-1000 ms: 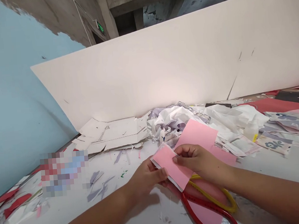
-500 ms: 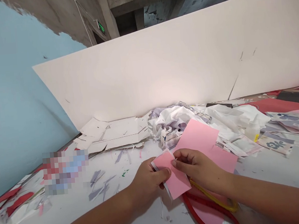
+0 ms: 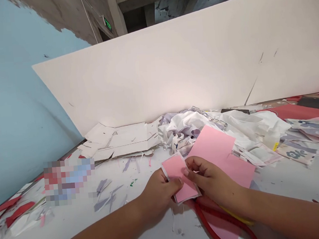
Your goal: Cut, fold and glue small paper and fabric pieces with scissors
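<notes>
A small folded pink paper (image 3: 177,173) is held just above the white table between both hands. My left hand (image 3: 157,197) pinches its lower left edge, thumb on top. My right hand (image 3: 211,180) pinches its right side with fingers curled. Behind my right hand a larger pink sheet (image 3: 220,151) lies flat on the table. Red and yellow looped handles, seemingly of scissors (image 3: 211,218), lie under my right wrist, partly hidden.
A crumpled heap of white paper (image 3: 204,125) lies behind the pink sheet. Flat white card pieces (image 3: 122,140) lie at the left. A large white board (image 3: 171,63) leans along the back. Paper scraps (image 3: 107,193) and red offcuts (image 3: 15,215) litter the table.
The folded pink paper has been turned more upright and drawn closer between my hands. My fingers have shifted along its edges.
</notes>
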Tool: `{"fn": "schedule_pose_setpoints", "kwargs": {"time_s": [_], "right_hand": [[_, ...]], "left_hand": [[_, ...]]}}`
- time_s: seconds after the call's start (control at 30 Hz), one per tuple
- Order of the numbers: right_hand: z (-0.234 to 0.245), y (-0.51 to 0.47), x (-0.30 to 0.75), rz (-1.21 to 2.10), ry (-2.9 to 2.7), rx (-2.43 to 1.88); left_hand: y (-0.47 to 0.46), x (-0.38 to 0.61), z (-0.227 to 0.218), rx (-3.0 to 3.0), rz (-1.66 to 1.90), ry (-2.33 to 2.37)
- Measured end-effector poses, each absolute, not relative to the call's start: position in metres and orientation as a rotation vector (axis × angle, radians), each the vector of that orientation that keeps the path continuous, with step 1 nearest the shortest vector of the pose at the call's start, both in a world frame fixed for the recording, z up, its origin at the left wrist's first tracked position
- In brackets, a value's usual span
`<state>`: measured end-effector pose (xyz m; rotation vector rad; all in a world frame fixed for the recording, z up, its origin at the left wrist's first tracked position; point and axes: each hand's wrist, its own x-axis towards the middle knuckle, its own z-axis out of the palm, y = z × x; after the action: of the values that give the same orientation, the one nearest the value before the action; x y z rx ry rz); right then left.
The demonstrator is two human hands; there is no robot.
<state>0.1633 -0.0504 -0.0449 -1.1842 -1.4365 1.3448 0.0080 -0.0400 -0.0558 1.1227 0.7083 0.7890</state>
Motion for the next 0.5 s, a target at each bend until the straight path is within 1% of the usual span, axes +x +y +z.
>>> {"fn": "schedule_pose_setpoints", "kwargs": {"time_s": [0.07, 0.13, 0.27, 0.37, 0.43, 0.5], "right_hand": [[-0.042, -0.05, 0.168, 1.319, -1.481, -1.219], [-0.039, -0.05, 0.177, 1.217, -1.624, -1.3], [-0.032, -0.055, 0.195, 0.815, -2.113, -1.638], [-0.032, -0.059, 0.202, 0.612, -2.272, -1.725], [-0.035, -0.061, 0.204, 0.642, -2.334, -1.771], [-0.039, -0.063, 0.206, 0.754, -2.376, -1.792]], "left_hand": [[-0.039, 0.004, -0.055, 1.163, 0.782, 0.73], [-0.035, -0.002, -0.053, 1.214, 0.798, 0.767], [-0.02, -0.019, -0.052, 1.27, 0.921, 0.96], [-0.004, -0.031, -0.051, 1.32, 1.051, 1.121], [0.004, -0.036, -0.051, 1.357, 1.112, 1.201], [0.01, -0.04, -0.052, 1.369, 1.159, 1.247]]}}
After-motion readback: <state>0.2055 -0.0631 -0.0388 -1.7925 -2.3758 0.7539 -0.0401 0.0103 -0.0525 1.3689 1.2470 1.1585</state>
